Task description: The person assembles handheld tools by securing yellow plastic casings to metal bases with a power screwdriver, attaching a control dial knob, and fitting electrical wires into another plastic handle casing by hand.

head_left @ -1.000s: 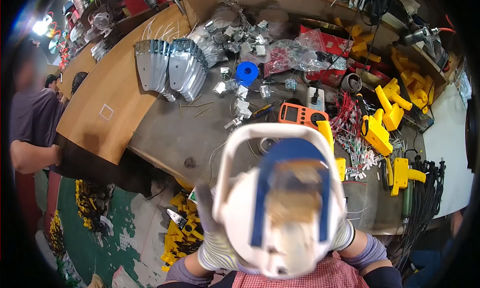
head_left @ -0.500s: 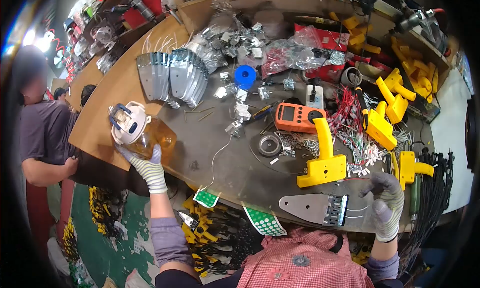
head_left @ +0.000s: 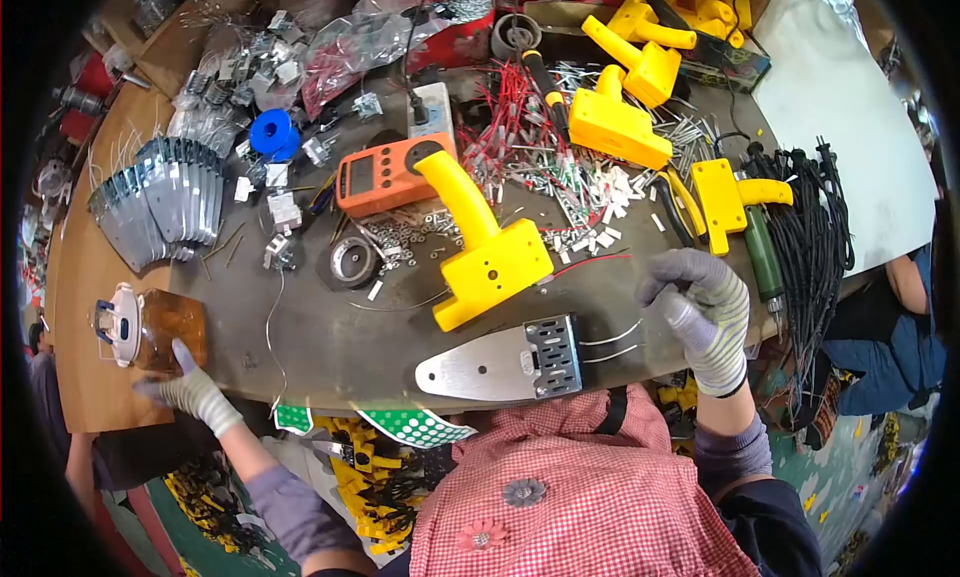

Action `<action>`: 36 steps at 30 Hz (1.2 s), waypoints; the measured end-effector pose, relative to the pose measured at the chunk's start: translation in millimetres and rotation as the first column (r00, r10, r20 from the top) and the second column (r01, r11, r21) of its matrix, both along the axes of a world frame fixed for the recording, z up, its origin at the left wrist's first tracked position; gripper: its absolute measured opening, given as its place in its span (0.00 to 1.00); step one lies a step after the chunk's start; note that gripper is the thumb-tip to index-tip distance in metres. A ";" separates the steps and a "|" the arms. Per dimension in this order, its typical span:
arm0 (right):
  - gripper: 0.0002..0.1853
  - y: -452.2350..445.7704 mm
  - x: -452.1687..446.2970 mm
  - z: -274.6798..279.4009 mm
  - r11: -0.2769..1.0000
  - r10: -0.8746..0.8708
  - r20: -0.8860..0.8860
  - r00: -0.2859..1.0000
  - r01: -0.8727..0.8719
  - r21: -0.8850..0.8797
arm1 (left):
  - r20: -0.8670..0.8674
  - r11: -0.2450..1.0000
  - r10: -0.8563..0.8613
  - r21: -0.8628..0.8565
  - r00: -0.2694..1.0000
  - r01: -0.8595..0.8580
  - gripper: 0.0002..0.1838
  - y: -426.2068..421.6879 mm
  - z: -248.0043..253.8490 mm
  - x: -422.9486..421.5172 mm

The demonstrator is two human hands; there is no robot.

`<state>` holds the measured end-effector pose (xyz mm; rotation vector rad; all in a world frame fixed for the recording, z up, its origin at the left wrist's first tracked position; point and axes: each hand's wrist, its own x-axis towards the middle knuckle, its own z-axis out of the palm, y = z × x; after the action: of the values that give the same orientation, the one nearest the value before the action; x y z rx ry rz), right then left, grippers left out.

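Observation:
My left hand (head_left: 190,389), in a striped glove, is open beside a jug of amber liquid (head_left: 172,329) with a white lid, which stands at the left of the bench. The glove's fingers are apart and do not wrap round the jug. My right hand (head_left: 700,312), gloved too, hovers over the front right of the bench with curled fingers spread and nothing in them. Between the hands a flat metal blade plate (head_left: 500,362) with two pale wires lies near the front edge. Behind it rests a yellow handle shell (head_left: 492,267).
An orange meter (head_left: 388,175), a blue spool (head_left: 273,135) and a tape roll (head_left: 354,263) lie mid-bench. Stacked metal plates (head_left: 165,202) are at left. More yellow shells (head_left: 618,127) and black cables (head_left: 800,217) are at right. Another person's arm shows at far right.
The jug has gone from in front of me to the bench's left side, and my left hand has let it go. My right hand has come away from the jug. The view has turned right.

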<state>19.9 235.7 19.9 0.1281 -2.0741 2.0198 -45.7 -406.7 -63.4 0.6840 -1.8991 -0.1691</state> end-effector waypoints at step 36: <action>0.07 66.0 -102.1 7.4 0.382 0.124 -0.365 0.923 0.295 0.876 | -0.261 -0.054 -0.940 0.749 0.219 0.661 0.23 366.3 54.6 -1.0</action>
<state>-82.3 301.7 27.4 0.5358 -2.5578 0.4148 -46.7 -40.5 -8.9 -0.1798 -2.3160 -1.9415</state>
